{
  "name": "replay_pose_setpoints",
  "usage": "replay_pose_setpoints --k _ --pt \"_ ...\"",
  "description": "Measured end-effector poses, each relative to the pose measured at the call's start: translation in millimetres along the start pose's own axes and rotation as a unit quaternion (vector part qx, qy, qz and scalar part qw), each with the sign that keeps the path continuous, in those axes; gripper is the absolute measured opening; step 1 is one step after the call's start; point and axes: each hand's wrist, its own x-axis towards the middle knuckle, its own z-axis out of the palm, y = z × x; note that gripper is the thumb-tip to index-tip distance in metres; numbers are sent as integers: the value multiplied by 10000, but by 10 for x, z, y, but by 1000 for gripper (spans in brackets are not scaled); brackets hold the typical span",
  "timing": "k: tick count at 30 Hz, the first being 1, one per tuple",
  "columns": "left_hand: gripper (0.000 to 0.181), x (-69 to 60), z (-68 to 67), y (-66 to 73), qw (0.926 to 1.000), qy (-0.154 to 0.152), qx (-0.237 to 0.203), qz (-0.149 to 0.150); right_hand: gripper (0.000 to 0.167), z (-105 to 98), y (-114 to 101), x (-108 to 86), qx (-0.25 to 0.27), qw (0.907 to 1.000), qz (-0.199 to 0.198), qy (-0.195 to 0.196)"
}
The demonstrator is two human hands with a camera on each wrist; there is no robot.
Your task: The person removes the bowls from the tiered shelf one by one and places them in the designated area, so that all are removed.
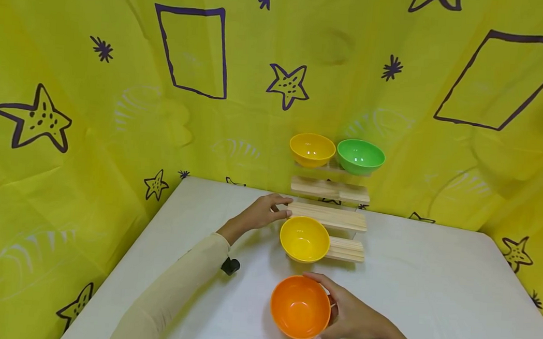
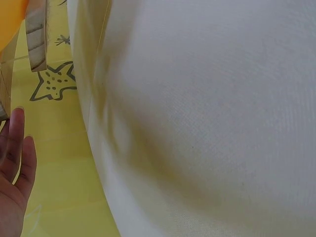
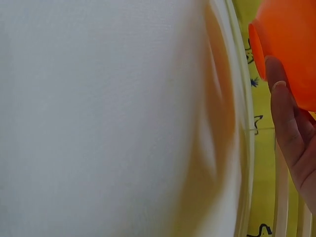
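Observation:
An orange bowl (image 1: 300, 307) is in my right hand (image 1: 353, 314), which grips its right side with thumb and fingers spread round it. The right wrist view shows fingers (image 3: 284, 111) against the bowl's outside near its foot, with the bowl raised off the table. My left hand (image 1: 264, 210) holds the left end of a stepped wooden rack (image 1: 327, 215), thumb and forefinger at one plank. On the rack's lowest step sits a yellow bowl (image 1: 304, 239). The top step carries a yellow-orange bowl (image 1: 312, 150) and a green bowl (image 1: 361, 157) side by side.
The rack stands on a white table (image 1: 432, 283) near its back edge. Behind and at both sides hangs a yellow patterned sheet (image 1: 255, 122). A small black object (image 1: 231, 266) shows beside the left sleeve (image 1: 176, 283).

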Motion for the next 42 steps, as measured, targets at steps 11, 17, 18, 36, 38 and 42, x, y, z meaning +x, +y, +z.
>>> replay_pose_setpoints --k 11,17,18,36,38,42 --pt "51 -6 3 -16 9999 18 54 -97 106 122 -24 172 -150 9997 206 -30" --pt "50 21 13 -24 10000 -10 28 10 106 189 -61 279 -153 9997 189 -31" --pt "50 22 14 -24 10000 -5 18 14 106 194 -67 292 -133 9998 167 -44" --pt "50 15 10 -31 10000 52 25 42 108 265 -111 461 -744 9971 89 152" --pt "50 16 8 -29 10000 45 9 29 108 280 -108 483 -833 9963 131 161" --pt "50 11 14 -26 10000 39 26 10 109 324 -109 521 -865 9960 140 164"
